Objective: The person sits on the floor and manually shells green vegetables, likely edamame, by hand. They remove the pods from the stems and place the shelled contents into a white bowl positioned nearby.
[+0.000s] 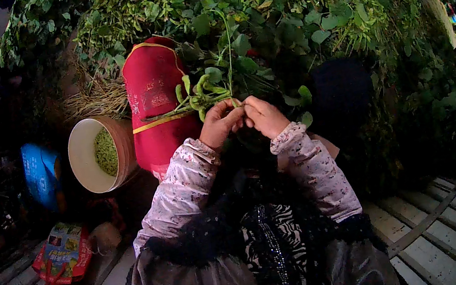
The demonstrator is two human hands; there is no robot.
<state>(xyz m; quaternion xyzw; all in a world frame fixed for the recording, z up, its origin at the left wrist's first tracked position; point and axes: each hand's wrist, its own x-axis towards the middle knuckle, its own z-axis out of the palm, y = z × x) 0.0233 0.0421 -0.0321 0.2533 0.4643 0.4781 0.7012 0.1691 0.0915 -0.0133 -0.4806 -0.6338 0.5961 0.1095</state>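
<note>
Both hands meet in front of the body. My left hand [221, 123] grips the stem of a soybean plant [203, 97], its green pods clustered just beyond the fingers. My right hand [265, 116] touches the left at the fingertips, pinching at the same spot; what lies between its fingers is too small to tell. One thin stalk rises from there toward the leaves. A red cloth bundle [154, 87] with yellow trim lies left of the pods. Further left, a white plastic bucket [78, 159] is tilted toward me and holds shelled green beans [105, 153].
A large heap of leafy bean plants [279, 13] spans the far side and right. Dry straw [94, 102] lies behind the bucket. On the left are a blue bag [42, 176] and a red printed bag [64, 253]. Floor tiles [443, 229] show near me.
</note>
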